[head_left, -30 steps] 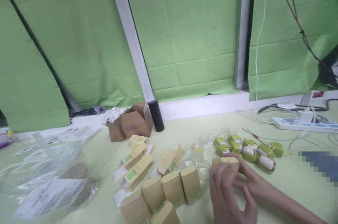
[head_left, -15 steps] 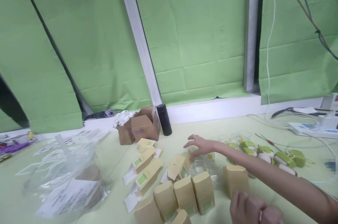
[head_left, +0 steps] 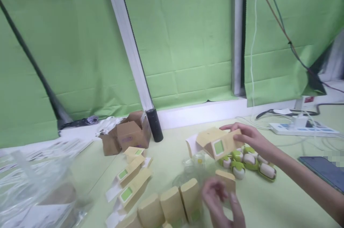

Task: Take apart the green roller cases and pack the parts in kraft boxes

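My right hand (head_left: pixel 247 135) reaches in from the right and grips the end of a tan paper box (head_left: pixel 215 142), held above the table. The box has a green window on its side and a white flap standing out at its left end. My left hand (head_left: pixel 221 204), slightly blurred, is low in the view with curled fingers and thumb apart, nothing visible between them. Just behind it stands another tan box (head_left: pixel 227 178), partly hidden; whether they touch I cannot tell. Left of that hand is a row of upright tan boxes (head_left: pixel 172 203). Clear plastic pieces (head_left: pixel 185 176) lie behind the row.
Tan boxes with unfolded flaps (head_left: pixel 134 186) lie at left. Several green-and-white items (head_left: pixel 249 161) cluster at right, near a phone (head_left: pixel 319 170) and power strip (head_left: pixel 303 129). A brown carton (head_left: pixel 131 134), a black cylinder (head_left: pixel 154 124) and a clear plastic bag (head_left: pixel 45 185) also occupy the table.
My right hand has picked up a tan box from among the plastic pieces and moved it up and right. My left hand has uncurled from a fist and shifted left. The view has turned right.
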The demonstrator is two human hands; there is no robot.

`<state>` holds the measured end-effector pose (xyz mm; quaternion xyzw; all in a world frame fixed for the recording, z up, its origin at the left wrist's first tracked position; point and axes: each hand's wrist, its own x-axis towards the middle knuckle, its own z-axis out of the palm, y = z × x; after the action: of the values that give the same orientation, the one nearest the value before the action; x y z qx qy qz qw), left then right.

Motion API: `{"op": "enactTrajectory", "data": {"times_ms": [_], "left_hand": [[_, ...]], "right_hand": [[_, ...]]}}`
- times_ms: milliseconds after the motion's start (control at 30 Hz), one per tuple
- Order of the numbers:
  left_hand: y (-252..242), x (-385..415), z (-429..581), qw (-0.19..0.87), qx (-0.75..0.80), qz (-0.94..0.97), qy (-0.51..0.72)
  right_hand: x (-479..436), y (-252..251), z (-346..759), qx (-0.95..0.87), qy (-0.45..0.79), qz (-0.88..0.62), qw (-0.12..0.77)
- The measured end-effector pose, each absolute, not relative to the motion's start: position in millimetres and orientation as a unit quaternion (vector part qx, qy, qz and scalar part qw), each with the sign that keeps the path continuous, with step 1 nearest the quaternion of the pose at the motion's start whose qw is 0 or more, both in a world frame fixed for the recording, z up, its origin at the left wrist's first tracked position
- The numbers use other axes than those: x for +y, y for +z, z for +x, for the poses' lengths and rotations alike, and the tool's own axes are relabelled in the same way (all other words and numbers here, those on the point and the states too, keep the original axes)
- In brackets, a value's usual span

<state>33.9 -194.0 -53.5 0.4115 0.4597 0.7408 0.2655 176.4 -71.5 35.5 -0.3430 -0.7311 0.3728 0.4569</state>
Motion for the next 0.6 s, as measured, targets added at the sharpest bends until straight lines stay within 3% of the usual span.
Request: {"op": "enactTrajectory", "data": {"times_ms": [133,333,600], "left_hand": [[-38.8,-178.8,17.4,0.311,0.392,0.336,0.798],[-29.5,-176.2,18.7,0.392,0.438,0.347,0.731],[-22.9,-186.7,14.5,0.365,0.485,0.393,0.691]], "right_hand": [[-99.8,22.5,209.4,-0.686,0.382,-0.362,0.503],[-119.5,17.7,196.0,-0.68,0.422,-0.373,0.469],[-136.5,1.0,177.7,-0.615,0.46,-0.38,0.516]]}}
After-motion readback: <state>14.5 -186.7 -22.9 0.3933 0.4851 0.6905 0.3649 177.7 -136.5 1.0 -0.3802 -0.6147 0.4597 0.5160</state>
